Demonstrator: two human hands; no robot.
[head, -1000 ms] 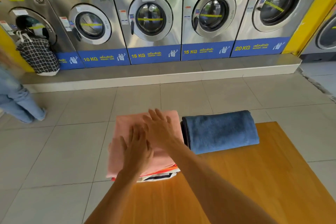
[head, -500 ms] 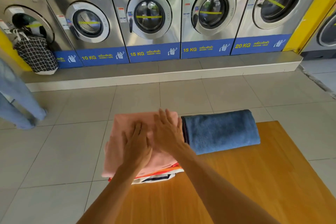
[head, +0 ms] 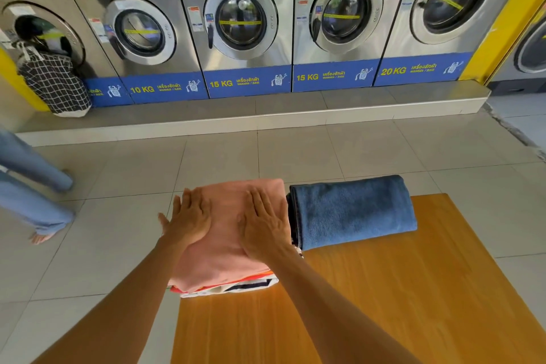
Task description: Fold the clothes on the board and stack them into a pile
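Observation:
A folded pink cloth (head: pixel 227 257) tops a pile at the far left corner of the wooden board (head: pixel 384 304). Under it show the edges of an orange and a white-and-navy garment (head: pixel 236 287). My left hand (head: pixel 189 219) lies flat on the pink cloth's left side, fingers spread. My right hand (head: pixel 263 221) lies flat on its right side. Neither hand grips anything. A folded blue towel (head: pixel 354 210) lies right beside the pile on the board's far edge.
A row of steel washing machines (head: pixel 242 23) stands on a raised step beyond the tiled floor. A checked laundry bag (head: pixel 56 83) hangs at the leftmost machine. A person's jeans-clad legs (head: pixel 29 186) stand at the left.
My hands have spread apart on the pink cloth: the left slid to the left, the right stays near the blue towel. The person at the left stepped further in.

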